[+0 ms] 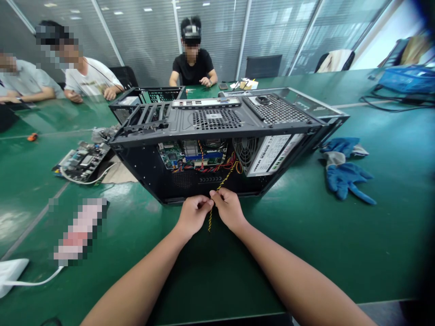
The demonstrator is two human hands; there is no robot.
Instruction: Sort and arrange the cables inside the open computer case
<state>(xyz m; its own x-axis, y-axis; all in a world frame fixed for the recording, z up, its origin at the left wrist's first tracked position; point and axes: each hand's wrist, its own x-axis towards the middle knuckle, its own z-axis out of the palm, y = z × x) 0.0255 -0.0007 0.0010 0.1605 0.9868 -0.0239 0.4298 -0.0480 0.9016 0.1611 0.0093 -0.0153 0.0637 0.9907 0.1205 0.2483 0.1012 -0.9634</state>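
My left hand and my right hand meet in front of an open computer case, both pinching a twisted yellow-and-black cable. The cable runs out of the case from beside the power supply, and its lower end hangs below my fingers. Inside the case, a green motherboard shows with red and orange wires along its lower edge. The case lies with its vented panel facing up. My fingertips hide the part of the cable they grip.
Blue work gloves lie to the right. On the left are a loose circuit board, a blurred-out phone-like object with a white cable, and a white power strip. Another case stands behind. Several people sit across the table.
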